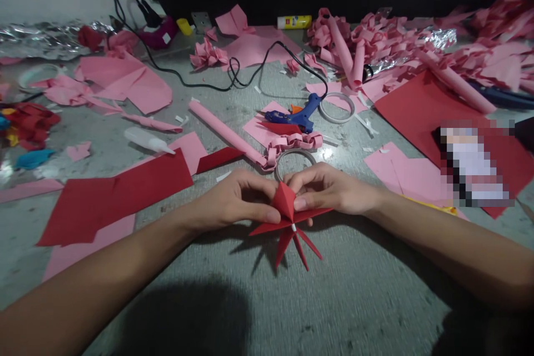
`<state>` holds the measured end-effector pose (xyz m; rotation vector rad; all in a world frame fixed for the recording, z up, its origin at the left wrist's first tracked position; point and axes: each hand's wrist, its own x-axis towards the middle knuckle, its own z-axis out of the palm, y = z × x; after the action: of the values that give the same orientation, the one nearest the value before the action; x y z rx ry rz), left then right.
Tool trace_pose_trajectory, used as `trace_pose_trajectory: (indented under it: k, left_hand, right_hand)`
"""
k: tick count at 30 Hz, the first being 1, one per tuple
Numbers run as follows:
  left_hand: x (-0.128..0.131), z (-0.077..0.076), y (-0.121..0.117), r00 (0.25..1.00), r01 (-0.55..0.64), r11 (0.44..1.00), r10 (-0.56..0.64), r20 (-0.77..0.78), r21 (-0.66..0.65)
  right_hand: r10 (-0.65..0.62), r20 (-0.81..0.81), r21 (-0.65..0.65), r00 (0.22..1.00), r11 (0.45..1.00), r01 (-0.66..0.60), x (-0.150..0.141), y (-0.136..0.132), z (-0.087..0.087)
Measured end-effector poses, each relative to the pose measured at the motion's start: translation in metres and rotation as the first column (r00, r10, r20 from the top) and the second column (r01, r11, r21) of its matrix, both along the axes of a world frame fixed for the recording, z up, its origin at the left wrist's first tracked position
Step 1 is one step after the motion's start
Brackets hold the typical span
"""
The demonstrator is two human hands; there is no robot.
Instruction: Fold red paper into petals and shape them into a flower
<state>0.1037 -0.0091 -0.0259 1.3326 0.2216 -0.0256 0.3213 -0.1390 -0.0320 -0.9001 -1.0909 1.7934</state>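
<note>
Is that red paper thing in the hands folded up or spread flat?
Folded. The red paper piece, pinched in the left hand and right hand, has a creased, diamond-shaped part and narrow points sticking out below it.

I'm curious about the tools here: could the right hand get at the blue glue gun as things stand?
Probably yes, after letting go of the red folded paper: the blue glue gun lies ahead of the right hand, with only a low pink paper chain and grey ring between.

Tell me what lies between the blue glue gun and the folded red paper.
The head view shows a pink paper chain nearer the blue glue gun, then a pale ring nearer the folded red paper.
</note>
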Motion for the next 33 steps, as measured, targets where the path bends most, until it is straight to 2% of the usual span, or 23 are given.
trace_pose_trajectory:
  k: [7, 12, 20, 28, 33]
  left_hand:
    - [0.0001, 0.0034, -0.0066, 0.997, -0.030, 0.999, 0.032, -0.075, 0.036]
    - [-0.0009, 0.0020, -0.0076, 0.999, 0.010, 0.999, -0.009, -0.034, 0.049]
    - [-0.0011, 0.0071, -0.0025, 0.988, 0.150, 0.988, -0.149, -0.036, 0.032]
    - [-0.0028, 0.0030, -0.0024, 0.990, 0.132, 0.990, -0.129, -0.061, 0.043]
    - [-0.0014, 0.0061, -0.0061, 0.982, 0.178, 0.981, -0.172, -0.075, 0.074]
  right_hand:
    - [-0.007, 0.019, 0.008, 1.000, 1.000, 0.007, 0.0011, 0.0004, -0.0032]
    - [0.019, 0.018, -0.003, 1.000, 1.000, -0.019, 0.0017, 0.0009, -0.0041]
    - [0.092, 0.079, 0.093, 0.993, 0.991, -0.099, 0.0009, -0.0006, -0.0005]
    - [0.053, 0.072, 0.033, 0.996, 0.998, -0.056, 0.0005, 0.0005, -0.0003]
    - [0.068, 0.089, 0.073, 0.994, 0.995, -0.075, -0.0004, 0.0018, 0.0011]
